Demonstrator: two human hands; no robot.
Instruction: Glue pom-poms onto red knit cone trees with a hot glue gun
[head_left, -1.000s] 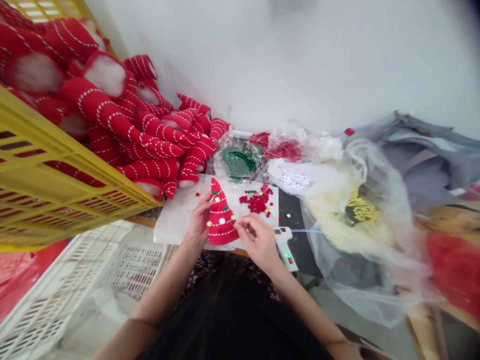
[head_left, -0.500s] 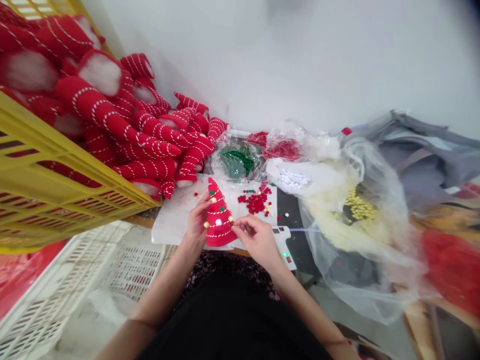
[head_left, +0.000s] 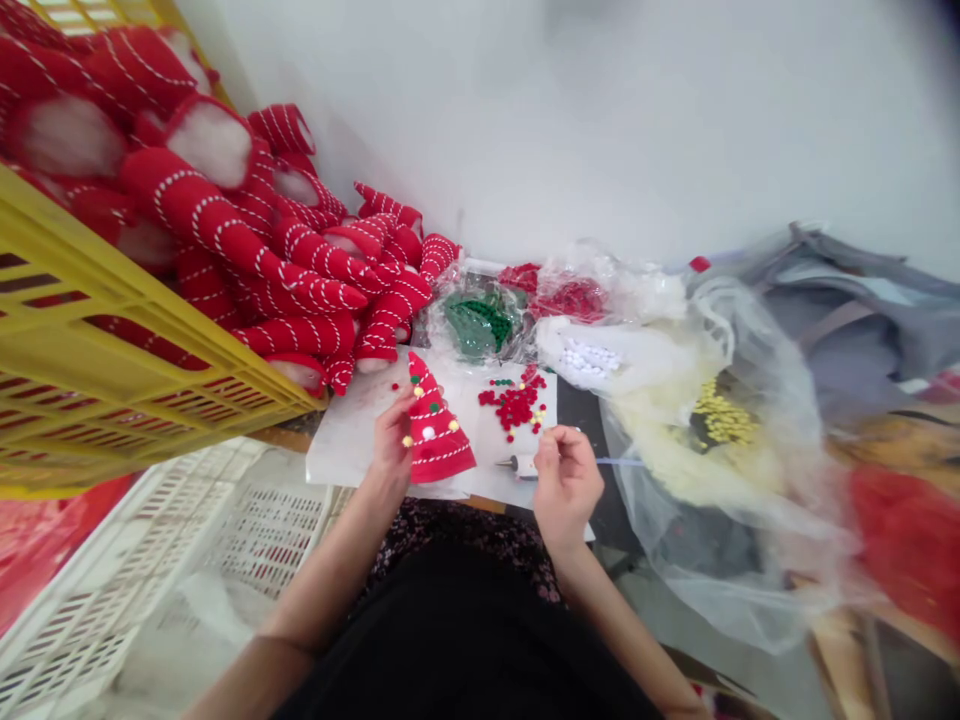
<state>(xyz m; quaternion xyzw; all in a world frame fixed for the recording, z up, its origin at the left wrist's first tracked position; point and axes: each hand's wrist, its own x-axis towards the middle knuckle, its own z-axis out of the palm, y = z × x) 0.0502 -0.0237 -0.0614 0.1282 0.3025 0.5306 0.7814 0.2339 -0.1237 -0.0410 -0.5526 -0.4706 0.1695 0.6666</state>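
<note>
My left hand (head_left: 391, 440) is closed on the left edge of a red cone-shaped hat (head_left: 442, 455). White stitched lines cross the hat, and small green, yellow and white pom-poms sit on it. To the right, my right hand (head_left: 568, 485) is raised with thumb and fingers pinched together, apart from the hat. Whatever is in that pinch is too small to make out. Behind and below it lies a white glue gun (head_left: 524, 465), its dark nozzle pointing left and much of its body hidden by the hand. Loose red pom-poms (head_left: 516, 405) lie in a pile beyond.
A yellow crate (head_left: 135, 300) full of stuffed red cones (head_left: 217, 225) stands at the left. Bags of green pom-poms (head_left: 480, 322), white pom-poms (head_left: 591, 357) and yellow pom-poms (head_left: 724, 412) line the back and right. White crates (head_left: 255, 520) are at lower left.
My right hand has moved right, away from the hat's lower edge, to over the glue gun. The hat has shifted slightly left and tilted in my left hand.
</note>
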